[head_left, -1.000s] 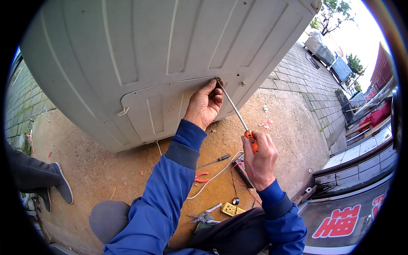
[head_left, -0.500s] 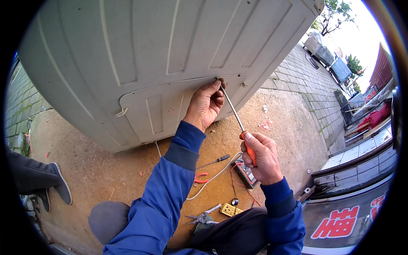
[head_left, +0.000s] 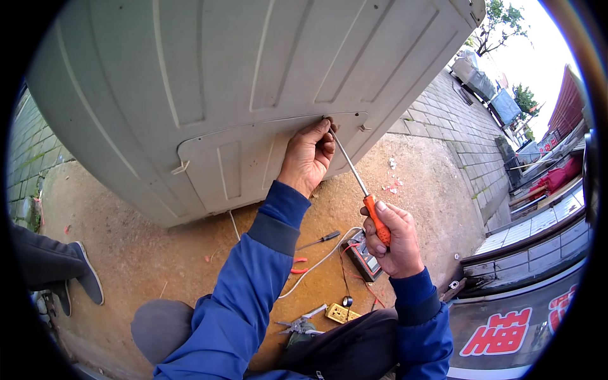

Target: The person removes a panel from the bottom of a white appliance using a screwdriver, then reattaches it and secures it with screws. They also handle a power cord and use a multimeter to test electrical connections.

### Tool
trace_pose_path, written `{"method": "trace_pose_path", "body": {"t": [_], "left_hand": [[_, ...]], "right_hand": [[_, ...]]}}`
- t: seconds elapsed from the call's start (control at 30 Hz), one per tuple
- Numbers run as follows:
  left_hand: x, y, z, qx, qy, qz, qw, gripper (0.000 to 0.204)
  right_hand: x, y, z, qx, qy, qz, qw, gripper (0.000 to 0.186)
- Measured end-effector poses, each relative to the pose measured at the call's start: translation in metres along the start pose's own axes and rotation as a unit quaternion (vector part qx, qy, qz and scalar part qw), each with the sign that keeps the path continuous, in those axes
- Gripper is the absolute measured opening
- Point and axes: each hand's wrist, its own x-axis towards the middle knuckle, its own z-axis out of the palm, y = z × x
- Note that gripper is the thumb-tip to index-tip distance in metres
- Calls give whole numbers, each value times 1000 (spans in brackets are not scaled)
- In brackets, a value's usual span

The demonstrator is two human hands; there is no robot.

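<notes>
My right hand (head_left: 399, 242) is wrapped round the orange handle of a screwdriver (head_left: 376, 220). Its long metal shaft slants up and left to the top edge of an access panel (head_left: 204, 168) on a large pale grey metal casing (head_left: 225, 76). There my left hand (head_left: 307, 155) is closed, thumb and fingertips pinched round the screwdriver's tip against the panel. Whether a screw sits under the tip is hidden by the fingers. Small dark screws or holes show along the panel's top edge.
Around my knees lie a second screwdriver (head_left: 329, 236), red-handled pliers (head_left: 299, 265), a meter with leads (head_left: 362, 256), a yellow power strip (head_left: 341, 313), and grey-handled pliers (head_left: 303, 324). A white cable (head_left: 316, 264) curves between them. Another person's shoe (head_left: 90, 278) stands at the left.
My right hand has shifted slightly down and right, and its grip on the screwdriver handle has turned, baring more orange. My left hand stays at the panel's edge.
</notes>
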Motion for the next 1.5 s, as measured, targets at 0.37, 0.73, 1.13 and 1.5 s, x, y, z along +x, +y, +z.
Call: {"method": "trace_pose_path", "body": {"t": [0.37,0.73,1.13,1.5], "left_hand": [[0,0,0,24,-27,9,999,10],[2,2,-5,2,-32,8,999,10],[8,-5,0,-28,-11,6,1000,11],[6,-4,0,-31,2,6,999,10]], "right_hand": [[22,34,4,-542,185,-460,679,18],[14,4,2,82,-45,50,994,32],[14,-3,-1,-30,2,18,999,35],[15,4,-6,-56,1,-33,998,26]]}}
